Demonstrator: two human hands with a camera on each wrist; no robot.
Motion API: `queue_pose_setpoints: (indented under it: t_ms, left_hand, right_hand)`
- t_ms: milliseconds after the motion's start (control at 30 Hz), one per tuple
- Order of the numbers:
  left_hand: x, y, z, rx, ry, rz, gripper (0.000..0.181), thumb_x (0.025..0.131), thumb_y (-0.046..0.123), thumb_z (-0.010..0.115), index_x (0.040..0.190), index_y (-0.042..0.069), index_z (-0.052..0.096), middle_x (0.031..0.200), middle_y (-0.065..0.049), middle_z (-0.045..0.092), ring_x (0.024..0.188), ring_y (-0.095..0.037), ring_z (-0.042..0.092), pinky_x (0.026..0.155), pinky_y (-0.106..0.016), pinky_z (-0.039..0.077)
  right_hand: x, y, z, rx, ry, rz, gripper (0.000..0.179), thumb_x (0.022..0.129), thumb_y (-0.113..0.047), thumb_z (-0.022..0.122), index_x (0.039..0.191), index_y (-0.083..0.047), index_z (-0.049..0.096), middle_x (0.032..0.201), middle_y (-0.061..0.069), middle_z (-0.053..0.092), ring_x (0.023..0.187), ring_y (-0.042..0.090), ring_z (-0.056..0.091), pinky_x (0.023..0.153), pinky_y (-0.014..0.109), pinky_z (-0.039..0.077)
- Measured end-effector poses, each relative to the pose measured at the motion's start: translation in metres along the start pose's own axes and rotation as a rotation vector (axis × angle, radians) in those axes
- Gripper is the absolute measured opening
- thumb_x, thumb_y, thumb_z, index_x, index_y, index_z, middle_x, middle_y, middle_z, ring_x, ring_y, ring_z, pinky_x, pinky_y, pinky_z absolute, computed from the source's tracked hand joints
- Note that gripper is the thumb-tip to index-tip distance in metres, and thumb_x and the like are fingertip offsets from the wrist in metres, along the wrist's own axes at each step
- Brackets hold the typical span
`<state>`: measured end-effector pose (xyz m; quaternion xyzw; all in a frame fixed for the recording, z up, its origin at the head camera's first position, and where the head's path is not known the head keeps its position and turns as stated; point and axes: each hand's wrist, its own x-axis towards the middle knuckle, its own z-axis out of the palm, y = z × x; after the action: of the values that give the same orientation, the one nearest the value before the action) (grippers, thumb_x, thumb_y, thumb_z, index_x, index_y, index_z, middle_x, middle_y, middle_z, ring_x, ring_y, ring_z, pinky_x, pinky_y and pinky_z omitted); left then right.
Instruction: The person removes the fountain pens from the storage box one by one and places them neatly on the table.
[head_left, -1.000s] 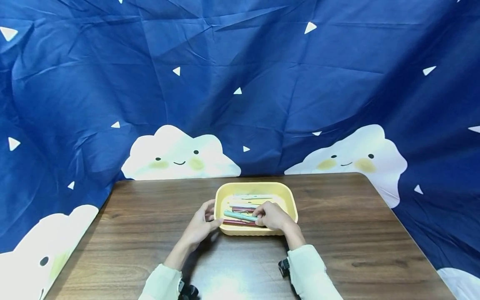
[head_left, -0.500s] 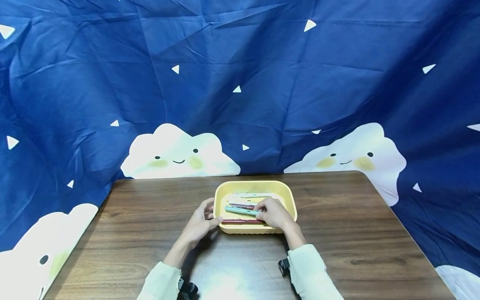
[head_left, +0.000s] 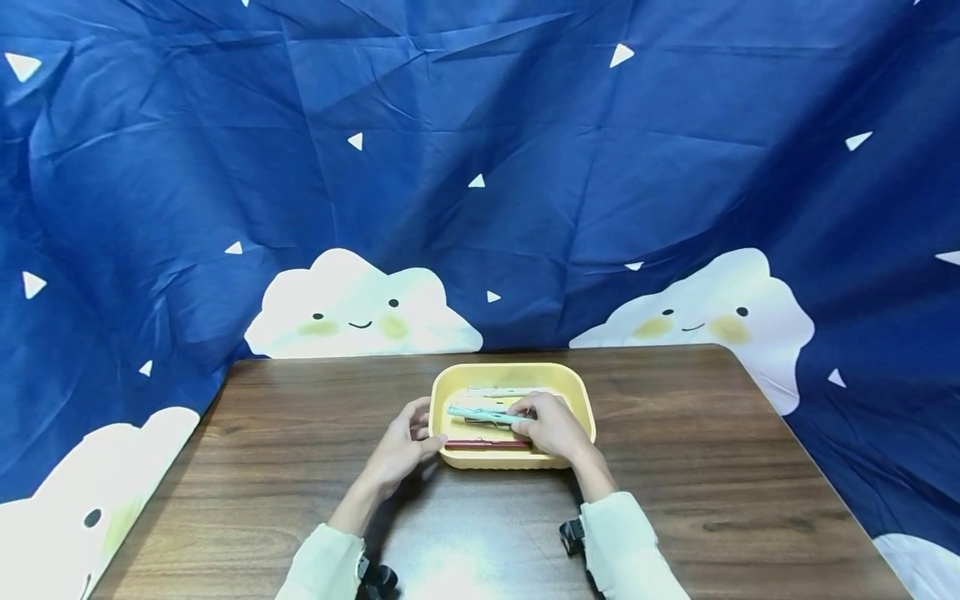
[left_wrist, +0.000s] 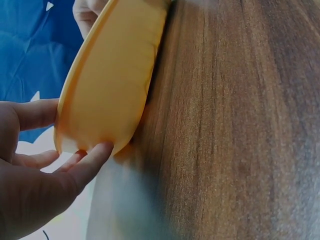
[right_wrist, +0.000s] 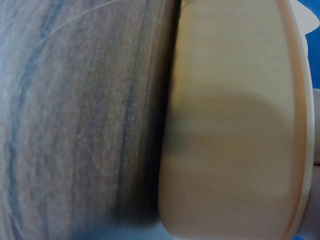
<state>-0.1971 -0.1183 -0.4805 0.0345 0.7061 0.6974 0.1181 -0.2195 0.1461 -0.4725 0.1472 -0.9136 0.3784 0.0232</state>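
Observation:
A shallow yellow plastic box (head_left: 502, 463) with several pens in it sits at the table's far side. My left hand (head_left: 397, 450) grips its left end, thumb at the front corner; in the left wrist view the fingers (left_wrist: 92, 165) press against its wall. Reaching into the box, my right hand (head_left: 553, 429) pinches a light teal pen (head_left: 480, 414) by its right end. A dark red pen (head_left: 487, 444) lies along the front inside wall, and a pale pen (head_left: 498, 392) lies near the back. The box wall (right_wrist: 230, 130) hides most of my right hand in the right wrist view.
The brown wood-grain table (head_left: 712, 500) extends on both sides of the box. A dark blue curtain (head_left: 480, 167) with white clouds and triangles hangs behind the far edge. Both wrists carry small black cameras.
The teal pen has moved slightly back from the red pen, toward the box's middle, in my right hand. My left hand keeps its hold on the box's left end.

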Motion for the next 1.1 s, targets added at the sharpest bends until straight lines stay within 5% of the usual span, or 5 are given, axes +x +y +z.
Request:
queue_pose_setpoints:
  t_ms: [300, 700, 1100]
  left_hand:
    - [0.001, 0.001, 0.001, 0.017, -0.005, -0.008, 0.069, 0.090, -0.008, 0.067, 0.151, -0.003, 0.035, 0.135, -0.031, 0.046, 0.106, -0.027, 0.060, 0.086, -0.036, 0.057]
    - [-0.001, 0.000, 0.001, 0.006, 0.005, -0.009, 0.069, 0.089, -0.008, 0.067, 0.151, -0.002, 0.036, 0.136, -0.031, 0.046, 0.118, -0.040, 0.057, 0.090, -0.043, 0.056]
    - [0.003, -0.007, -0.002, 0.029, 0.010, 0.008, 0.067, 0.090, -0.003, 0.069, 0.150, -0.001, 0.039, 0.133, -0.029, 0.051, 0.111, -0.030, 0.060, 0.088, -0.041, 0.056]
  right_hand:
    - [-0.002, -0.001, -0.004, -0.012, 0.038, -0.003, 0.013, 0.083, -0.001, 0.080, 0.092, -0.010, 0.079, 0.092, -0.001, 0.070, 0.085, 0.016, 0.060, 0.080, 0.036, 0.050]
    - [-0.006, -0.004, -0.015, -0.008, 0.082, -0.053, 0.017, 0.083, 0.000, 0.079, 0.100, -0.004, 0.078, 0.102, 0.006, 0.073, 0.097, 0.024, 0.066, 0.087, 0.042, 0.051]
    - [-0.012, -0.001, -0.026, -0.003, 0.091, -0.070, 0.019, 0.086, 0.000, 0.077, 0.104, -0.003, 0.077, 0.103, 0.007, 0.071, 0.098, 0.027, 0.065, 0.087, 0.045, 0.052]
